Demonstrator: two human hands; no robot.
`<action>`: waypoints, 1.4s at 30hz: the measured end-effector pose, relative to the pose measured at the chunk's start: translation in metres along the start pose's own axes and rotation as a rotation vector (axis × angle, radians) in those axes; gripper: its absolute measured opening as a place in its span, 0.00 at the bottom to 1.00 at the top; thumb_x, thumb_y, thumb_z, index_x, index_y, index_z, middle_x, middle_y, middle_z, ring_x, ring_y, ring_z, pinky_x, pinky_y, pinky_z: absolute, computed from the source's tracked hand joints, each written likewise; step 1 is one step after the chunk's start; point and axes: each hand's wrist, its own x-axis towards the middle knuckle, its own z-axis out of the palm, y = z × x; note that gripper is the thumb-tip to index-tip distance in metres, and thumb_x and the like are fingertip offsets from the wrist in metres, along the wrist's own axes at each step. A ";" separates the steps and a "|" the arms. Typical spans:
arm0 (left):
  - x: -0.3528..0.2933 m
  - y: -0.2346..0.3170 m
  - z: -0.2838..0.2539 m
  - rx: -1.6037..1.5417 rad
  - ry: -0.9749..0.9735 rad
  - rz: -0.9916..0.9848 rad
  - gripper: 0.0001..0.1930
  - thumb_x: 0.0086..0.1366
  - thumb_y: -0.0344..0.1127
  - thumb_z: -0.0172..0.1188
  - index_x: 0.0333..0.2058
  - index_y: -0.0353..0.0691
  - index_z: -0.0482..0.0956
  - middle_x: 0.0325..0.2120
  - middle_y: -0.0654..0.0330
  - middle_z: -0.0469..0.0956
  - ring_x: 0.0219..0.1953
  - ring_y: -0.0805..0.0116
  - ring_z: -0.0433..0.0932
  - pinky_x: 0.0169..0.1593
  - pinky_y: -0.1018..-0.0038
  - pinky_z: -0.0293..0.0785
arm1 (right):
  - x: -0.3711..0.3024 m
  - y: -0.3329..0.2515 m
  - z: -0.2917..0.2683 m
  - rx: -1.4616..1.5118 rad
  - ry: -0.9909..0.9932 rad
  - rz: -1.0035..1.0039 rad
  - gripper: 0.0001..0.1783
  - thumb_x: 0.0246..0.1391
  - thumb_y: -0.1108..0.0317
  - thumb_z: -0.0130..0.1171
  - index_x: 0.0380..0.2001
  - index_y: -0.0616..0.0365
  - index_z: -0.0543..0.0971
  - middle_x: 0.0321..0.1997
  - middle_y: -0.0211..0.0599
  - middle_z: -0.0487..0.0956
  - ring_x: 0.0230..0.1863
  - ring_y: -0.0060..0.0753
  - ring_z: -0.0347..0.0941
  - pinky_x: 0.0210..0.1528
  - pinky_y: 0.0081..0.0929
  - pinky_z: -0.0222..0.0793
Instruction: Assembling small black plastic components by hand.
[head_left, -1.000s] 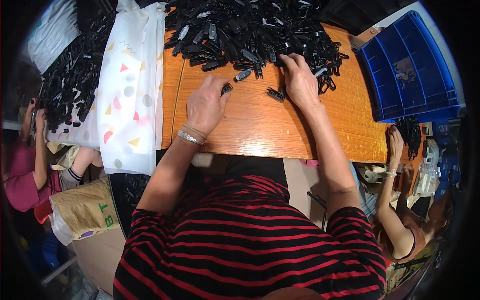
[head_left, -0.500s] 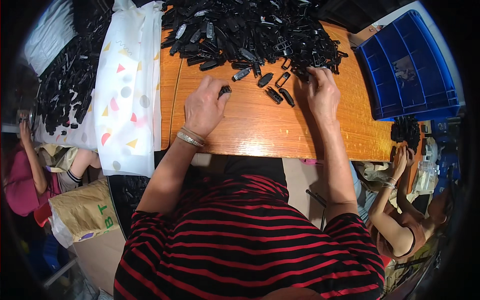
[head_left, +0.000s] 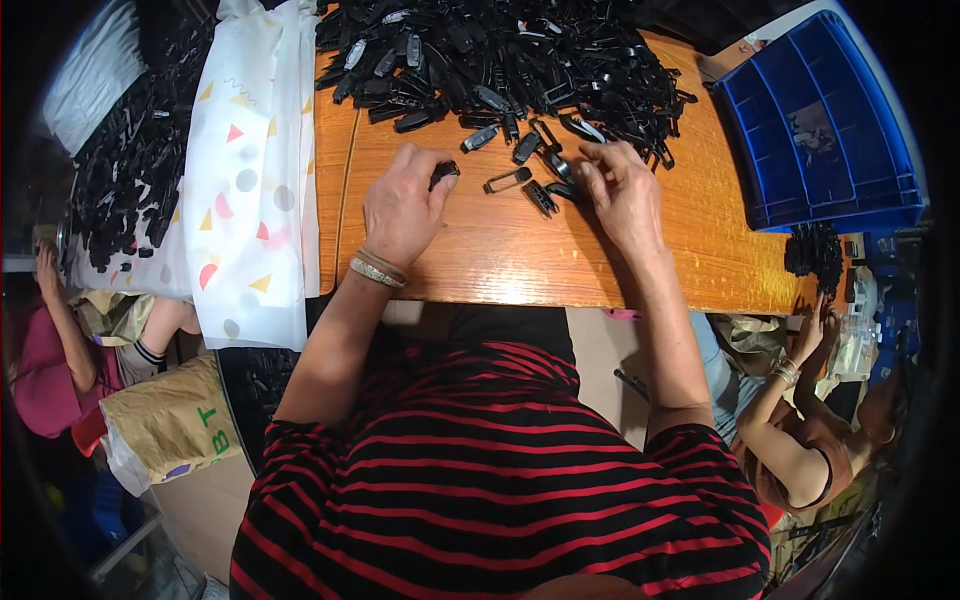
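My left hand is closed round a small black plastic part, held between thumb and fingers above the wooden table. To the right, my right hand hovers low at the edge of the loose parts, fingers loosely bent and thumb apart from them. Just left of its thumb lie several dark pieces, partly covered. Between my hands are a thin rectangular black frame, a ribbed black piece and a grey-faced oval casing.
A large heap of black plastic parts covers the far side. At left, a patterned white sheet hangs over the edge, with more black parts beyond. A blue divided bin stands at right. One person sits on either side.
My right hand has shifted left and slightly toward me. Several loose parts have moved between my hands, the rectangular frame sliding left. My left hand still holds its part.
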 end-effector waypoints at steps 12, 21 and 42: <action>0.002 0.007 -0.003 0.119 -0.046 0.063 0.09 0.56 0.31 0.65 0.37 0.40 0.79 0.34 0.57 0.73 0.33 0.55 0.77 0.35 0.65 0.74 | -0.021 -0.015 0.006 -0.253 -0.191 -0.115 0.10 0.46 0.74 0.66 0.35 0.61 0.82 0.31 0.46 0.75 0.30 0.50 0.75 0.33 0.41 0.71; 0.005 0.011 -0.008 0.066 -0.040 0.074 0.08 0.59 0.32 0.63 0.36 0.39 0.79 0.30 0.57 0.75 0.31 0.59 0.78 0.34 0.65 0.74 | -0.027 -0.010 0.002 -0.054 0.005 -0.110 0.07 0.49 0.79 0.59 0.34 0.64 0.75 0.31 0.42 0.78 0.32 0.39 0.77 0.35 0.31 0.71; -0.013 0.032 -0.008 -1.395 -0.126 -0.428 0.14 0.68 0.30 0.56 0.50 0.32 0.70 0.32 0.62 0.77 0.27 0.82 0.73 0.28 0.87 0.65 | -0.037 -0.085 0.045 0.478 0.004 -0.108 0.23 0.54 0.77 0.62 0.54 0.61 0.74 0.40 0.34 0.74 0.37 0.20 0.73 0.35 0.17 0.72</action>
